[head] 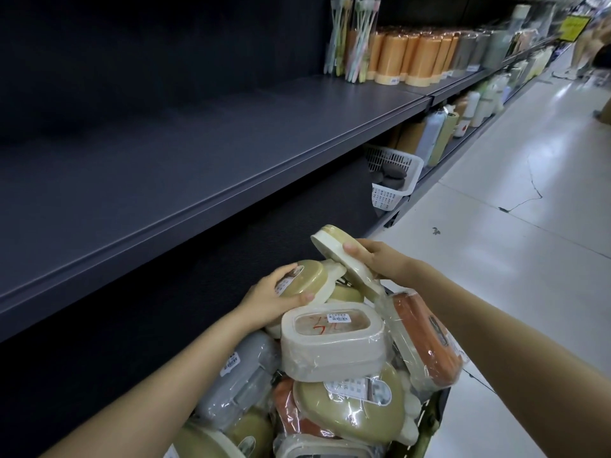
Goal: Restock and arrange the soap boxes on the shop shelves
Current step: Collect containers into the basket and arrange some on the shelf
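We hold two soap boxes above a heaped load of them. Our left hand [276, 300] curls round an olive-green oval plastic soap box with a cream rim [309, 280], thumb on its near side and fingers over its labelled top; it rests on the pile. Our right hand [380, 259] grips a cream-coloured oval soap box lid or box seen edge-on [340, 257], tilted up and lifted just clear of the heap, thumb pressed on its rim.

Below both hands lies the pile of film-wrapped soap boxes [330, 375]: a cream rounded-rectangle box with a clear brown lid and a price sticker [330, 338] sits on top, an orange box in clear wrap [426, 348] leans at the right, grey boxes [238, 375] lie at the left, and more olive ones fill the bottom. What carries the pile we cannot tell; only an olive-green edge shows at the lower right.

To the left runs a long dark grey metal shelf [198, 153], bare along this stretch. Farther along it stand packs of pastel toothbrushes [350, 44] and a row of orange plastic cups [416, 57]. On the lower shelf sits a white lattice plastic basket holding dark rounded stones [393, 175], with tall bottles [439, 133] beyond. The pale glossy aisle floor [512, 242] shows a crack.
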